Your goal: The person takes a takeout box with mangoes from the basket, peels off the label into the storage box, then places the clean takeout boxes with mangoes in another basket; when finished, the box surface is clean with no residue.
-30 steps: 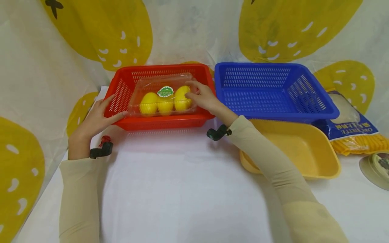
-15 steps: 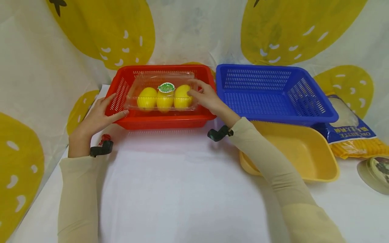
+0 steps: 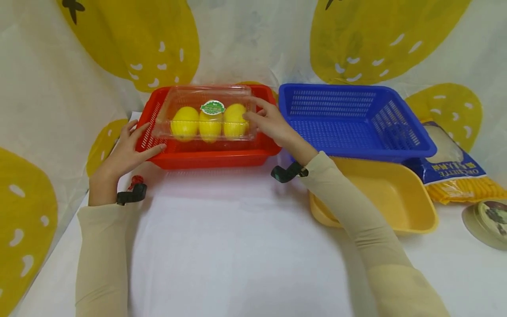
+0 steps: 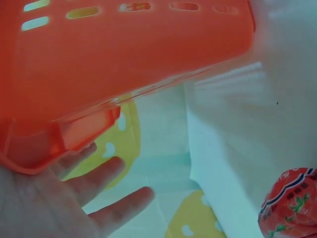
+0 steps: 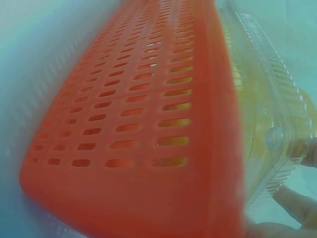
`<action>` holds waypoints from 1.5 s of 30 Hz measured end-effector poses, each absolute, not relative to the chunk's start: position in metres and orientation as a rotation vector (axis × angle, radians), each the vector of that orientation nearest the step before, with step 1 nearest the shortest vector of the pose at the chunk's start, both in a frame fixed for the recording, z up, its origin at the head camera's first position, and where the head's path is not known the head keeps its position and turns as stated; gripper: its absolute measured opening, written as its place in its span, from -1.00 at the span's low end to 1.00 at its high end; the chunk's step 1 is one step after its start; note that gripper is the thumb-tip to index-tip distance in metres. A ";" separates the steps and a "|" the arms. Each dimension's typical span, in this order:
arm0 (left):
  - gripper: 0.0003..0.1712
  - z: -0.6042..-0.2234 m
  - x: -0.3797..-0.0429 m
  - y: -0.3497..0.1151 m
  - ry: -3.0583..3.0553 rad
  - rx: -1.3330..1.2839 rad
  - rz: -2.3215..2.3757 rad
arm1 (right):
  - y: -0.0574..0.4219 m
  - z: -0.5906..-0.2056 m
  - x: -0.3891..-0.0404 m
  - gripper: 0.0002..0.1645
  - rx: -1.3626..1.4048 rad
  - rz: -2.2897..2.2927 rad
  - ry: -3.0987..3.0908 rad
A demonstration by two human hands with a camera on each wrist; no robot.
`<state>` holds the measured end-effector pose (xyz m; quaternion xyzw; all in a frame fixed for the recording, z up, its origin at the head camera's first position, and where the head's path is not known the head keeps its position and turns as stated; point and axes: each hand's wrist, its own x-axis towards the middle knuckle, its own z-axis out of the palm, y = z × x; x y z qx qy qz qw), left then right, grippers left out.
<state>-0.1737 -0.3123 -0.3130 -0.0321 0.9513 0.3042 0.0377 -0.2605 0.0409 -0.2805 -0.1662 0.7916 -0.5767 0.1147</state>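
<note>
A clear plastic fruit box (image 3: pixel 161 125) with a green-and-white label holds three yellow fruits (image 3: pixel 185 124). It is raised at the top of the red basket (image 3: pixel 214 159), tilted, partly over its left rim. My right hand (image 3: pixel 273 125) grips the box's right end; the right wrist view shows fingers (image 5: pixel 293 203) at the box's edge, above the basket wall. My left hand (image 3: pixel 123 152) rests at the basket's left front corner, thumb on the front rim. In the left wrist view its fingers (image 4: pixel 124 210) stretch out straight below the red rim.
Right of the red basket stands a blue basket (image 3: pixel 356 153), with a yellow tub (image 3: pixel 392 198) in front. A blue-and-orange bag (image 3: pixel 455 174) and a round lidded container (image 3: pixel 485 224) lie far right. A small red wrapped item (image 3: pixel 137 180) sits by my left wrist.
The fruit box has risen and shifted slightly left and back in my right hand, out of the red basket's interior. My left hand has stayed at the basket's corner.
</note>
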 end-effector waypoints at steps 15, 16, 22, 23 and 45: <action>-0.23 -0.312 -0.170 -0.309 3.154 0.008 1.055 | 0.045 -0.264 -0.246 -0.41 -0.510 -1.647 2.345; -0.26 -0.312 -0.169 -0.307 3.157 0.000 1.097 | 0.046 -0.263 -0.245 -0.41 -0.509 -1.643 2.345; -0.45 -0.307 -0.166 -0.296 3.198 0.062 1.424 | 0.050 -0.260 -0.241 -0.42 -0.522 -1.643 2.346; -0.46 -0.306 -0.165 -0.295 3.213 0.094 1.454 | 0.051 -0.259 -0.240 -0.42 -0.526 -1.645 2.348; -0.31 -0.287 -0.155 -0.259 3.184 0.614 1.614 | 0.079 -0.255 -0.210 -0.39 -0.722 -1.775 2.309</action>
